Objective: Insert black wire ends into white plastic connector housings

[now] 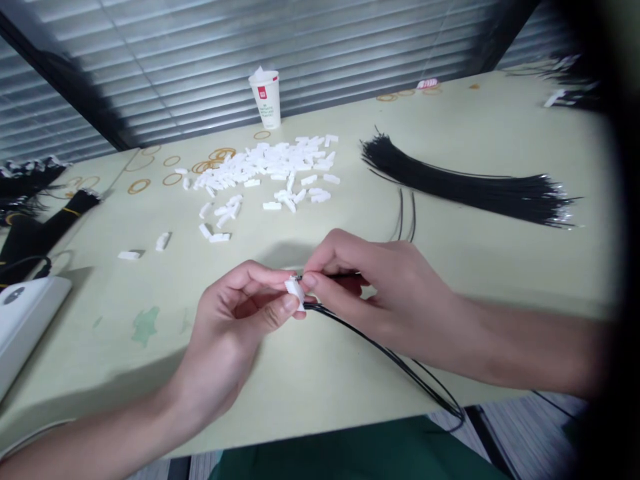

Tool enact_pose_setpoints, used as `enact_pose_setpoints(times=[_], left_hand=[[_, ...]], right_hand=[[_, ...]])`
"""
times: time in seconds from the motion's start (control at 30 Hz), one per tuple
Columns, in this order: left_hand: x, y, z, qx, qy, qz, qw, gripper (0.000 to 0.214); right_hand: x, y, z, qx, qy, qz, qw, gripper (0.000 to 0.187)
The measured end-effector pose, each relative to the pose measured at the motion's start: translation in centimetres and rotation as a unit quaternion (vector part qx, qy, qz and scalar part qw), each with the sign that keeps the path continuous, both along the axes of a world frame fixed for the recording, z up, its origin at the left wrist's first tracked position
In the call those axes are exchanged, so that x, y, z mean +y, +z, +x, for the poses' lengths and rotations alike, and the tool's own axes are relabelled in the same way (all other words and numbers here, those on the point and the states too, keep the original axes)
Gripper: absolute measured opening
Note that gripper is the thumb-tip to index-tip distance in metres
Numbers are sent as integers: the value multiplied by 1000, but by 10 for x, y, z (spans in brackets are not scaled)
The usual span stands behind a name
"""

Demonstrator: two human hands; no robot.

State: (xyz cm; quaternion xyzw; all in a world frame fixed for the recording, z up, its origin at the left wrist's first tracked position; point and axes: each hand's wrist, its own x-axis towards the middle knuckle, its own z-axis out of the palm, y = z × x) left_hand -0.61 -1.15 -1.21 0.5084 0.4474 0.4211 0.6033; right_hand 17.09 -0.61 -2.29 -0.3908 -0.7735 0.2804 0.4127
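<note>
My left hand (pixel 235 327) pinches a small white plastic connector (pixel 295 289) between thumb and fingers, just above the table's near edge. My right hand (pixel 380 293) meets it from the right, fingertips holding a thin black wire (pixel 345 274) at the connector's end. Other black wires (pixel 395 360) trail out of the connector, down and to the right, past the table edge. Two loose black wires (pixel 406 215) lie on the table just behind my right hand.
A heap of white connectors (pixel 270 167) lies mid-table, with strays (pixel 163 241) to the left. A long bundle of black wires (pixel 475 190) lies at right. A paper cup (pixel 265 99), rubber bands (pixel 173 179), a white device (pixel 20 320) and black bundles (pixel 30 220) lie around the pale table (pixel 500 267).
</note>
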Motion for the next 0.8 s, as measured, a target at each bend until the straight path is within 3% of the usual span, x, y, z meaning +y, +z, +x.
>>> enact_pose_setpoints(times=[0.27, 0.37, 0.67, 0.8], left_hand=[[-1, -5, -2, 44, 11, 36, 998, 14], [0, -6, -1, 51, 16, 47, 997, 14], [-2, -6, -2, 75, 21, 51, 996, 14], [-1, -4, -1, 65, 15, 37, 997, 13]], right_hand=[[-3, -5, -3, -83, -48, 140, 986, 13], [-2, -9, -3, -101, -30, 175, 979, 11], [0, -16, -1, -133, -5, 201, 970, 12], [2, -13, -2, -99, 1, 155, 983, 12]])
